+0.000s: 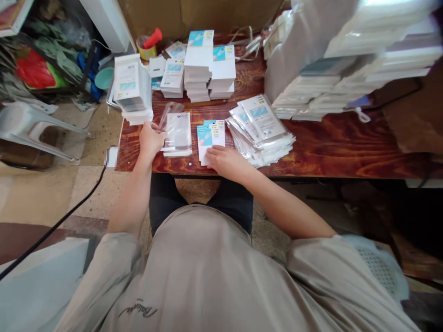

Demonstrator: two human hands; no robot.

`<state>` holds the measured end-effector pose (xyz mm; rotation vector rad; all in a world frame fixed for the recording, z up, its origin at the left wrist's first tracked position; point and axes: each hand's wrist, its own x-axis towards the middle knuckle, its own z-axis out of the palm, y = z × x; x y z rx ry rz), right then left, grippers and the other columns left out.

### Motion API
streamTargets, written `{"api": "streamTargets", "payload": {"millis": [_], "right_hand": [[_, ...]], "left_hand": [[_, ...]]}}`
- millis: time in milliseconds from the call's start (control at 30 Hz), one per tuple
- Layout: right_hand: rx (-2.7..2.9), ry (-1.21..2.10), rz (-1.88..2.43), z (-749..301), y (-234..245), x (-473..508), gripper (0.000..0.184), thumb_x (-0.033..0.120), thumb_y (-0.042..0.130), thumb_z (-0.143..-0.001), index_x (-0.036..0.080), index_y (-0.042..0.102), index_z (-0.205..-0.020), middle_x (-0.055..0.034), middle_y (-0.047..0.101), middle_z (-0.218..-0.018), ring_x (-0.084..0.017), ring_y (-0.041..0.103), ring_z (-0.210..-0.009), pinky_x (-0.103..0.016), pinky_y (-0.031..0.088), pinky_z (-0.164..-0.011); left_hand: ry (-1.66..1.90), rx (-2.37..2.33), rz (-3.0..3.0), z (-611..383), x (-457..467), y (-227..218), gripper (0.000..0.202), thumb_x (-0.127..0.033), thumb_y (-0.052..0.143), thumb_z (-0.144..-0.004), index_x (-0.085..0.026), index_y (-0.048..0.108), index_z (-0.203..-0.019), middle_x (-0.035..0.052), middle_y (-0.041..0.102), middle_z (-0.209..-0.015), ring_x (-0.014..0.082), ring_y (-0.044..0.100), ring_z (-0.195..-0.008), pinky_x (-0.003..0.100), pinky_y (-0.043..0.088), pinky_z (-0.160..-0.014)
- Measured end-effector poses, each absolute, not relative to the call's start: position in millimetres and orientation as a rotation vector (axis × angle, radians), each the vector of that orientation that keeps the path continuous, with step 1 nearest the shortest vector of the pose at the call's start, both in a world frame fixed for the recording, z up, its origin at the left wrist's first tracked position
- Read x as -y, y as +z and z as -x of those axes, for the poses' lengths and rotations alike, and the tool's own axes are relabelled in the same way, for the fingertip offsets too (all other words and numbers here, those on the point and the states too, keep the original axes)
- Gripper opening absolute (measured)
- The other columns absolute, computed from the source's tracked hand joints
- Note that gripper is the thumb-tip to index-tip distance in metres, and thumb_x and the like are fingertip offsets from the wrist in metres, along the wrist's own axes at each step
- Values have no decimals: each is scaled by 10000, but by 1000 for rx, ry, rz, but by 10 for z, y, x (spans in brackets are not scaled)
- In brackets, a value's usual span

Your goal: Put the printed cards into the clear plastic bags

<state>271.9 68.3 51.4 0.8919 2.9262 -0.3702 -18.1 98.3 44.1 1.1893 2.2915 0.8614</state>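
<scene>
My left hand (151,139) pinches a clear plastic sleeve (169,113) that lifts off a small stack of clear sleeves (179,134) on the wooden table (328,147). My right hand (224,161) rests with its fingers closed on the near edge of a small pile of white and blue packaging cards (209,137). To the right of the cards lies a fanned heap of bagged cards (260,130).
Tall stacks of white cards (204,64) and a wrapped bundle (130,87) stand at the back of the table. Large blurred stacks of packs (363,60) fill the right. A metal chair (31,129) and clutter lie on the floor to the left; a black cable (65,214) runs there.
</scene>
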Motion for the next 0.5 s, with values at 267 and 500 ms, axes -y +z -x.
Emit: {"api": "streamTargets", "payload": {"millis": [267,500], "right_hand": [[-2801,-304,-869,-2704,595,-658,302,58,430,-992,35,711,-1099,-218,748,-1074,-335,717,-1026,-397,531,-772],[-3016,-1144,-2483,-2945,669,-546,261,441,596,-1013,231,746,-972,-36,752,-815,-199,703,-740,-323,576,-682]], "left_hand": [[1176,-1649,-529,84,-905,582,146,-146,827,-786,-121,685,-807,43,689,-687,118,646,-596,249,567,-616],[1408,-1558,-551,-228,-879,434,341,-379,934,-752,-193,649,-777,55,732,-778,180,752,-733,316,621,-706]]}}
